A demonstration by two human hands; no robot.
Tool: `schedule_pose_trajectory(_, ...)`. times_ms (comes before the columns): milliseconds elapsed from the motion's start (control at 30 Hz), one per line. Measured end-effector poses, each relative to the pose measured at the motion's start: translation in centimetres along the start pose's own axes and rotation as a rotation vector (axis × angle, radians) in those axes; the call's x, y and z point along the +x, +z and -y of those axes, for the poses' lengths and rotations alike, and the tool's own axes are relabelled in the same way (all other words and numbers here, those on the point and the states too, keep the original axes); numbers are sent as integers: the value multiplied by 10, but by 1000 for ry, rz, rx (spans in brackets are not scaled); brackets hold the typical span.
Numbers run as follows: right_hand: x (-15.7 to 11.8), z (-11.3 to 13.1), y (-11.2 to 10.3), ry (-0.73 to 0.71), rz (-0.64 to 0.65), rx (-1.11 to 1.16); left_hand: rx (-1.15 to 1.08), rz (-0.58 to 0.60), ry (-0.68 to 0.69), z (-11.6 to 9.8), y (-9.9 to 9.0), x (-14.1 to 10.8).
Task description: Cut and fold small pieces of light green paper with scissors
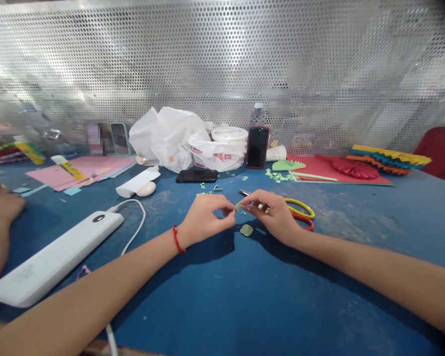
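Thumb and forefinger of my left hand (209,217) pinch one edge of a small piece of green paper (238,206). My right hand (272,213) grips the same piece from the other side, fingertips close to those of the left. Just below them a rounded green paper piece (246,230) lies flat on the blue table (222,296). Scissors (300,207) with yellow and red handles rest behind my right hand, which partly covers them. Tiny green paper scraps (278,175) are scattered beyond both hands.
A white power bank (59,257) with its cable lies at left, near another person's hand (2,202). Behind are a black phone (196,176), a white plastic bag (166,136) and an upright phone (257,147). Red paper (315,168) with folded fans lies at right. A perforated metal panel (222,54) stands behind.
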State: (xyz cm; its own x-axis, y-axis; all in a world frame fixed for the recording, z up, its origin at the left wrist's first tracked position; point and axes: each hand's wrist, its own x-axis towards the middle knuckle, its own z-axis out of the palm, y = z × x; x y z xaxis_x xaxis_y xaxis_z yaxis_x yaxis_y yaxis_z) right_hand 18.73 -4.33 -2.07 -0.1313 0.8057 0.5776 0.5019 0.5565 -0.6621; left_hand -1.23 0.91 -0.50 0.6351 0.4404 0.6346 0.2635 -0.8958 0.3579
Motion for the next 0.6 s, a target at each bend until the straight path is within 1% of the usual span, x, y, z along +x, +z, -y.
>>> schedule_pose_trajectory(300,-1,0,0,-60,11,44,-11,16,-20,-1,3,-1)
schedule_pose_trajectory(533,-2,0,0,-78,17,34,23,10,-39,-2,1,-1)
schedule_pose_trajectory(600,-2,0,0,-63,15,30,32,16,-43,-3,1,-1)
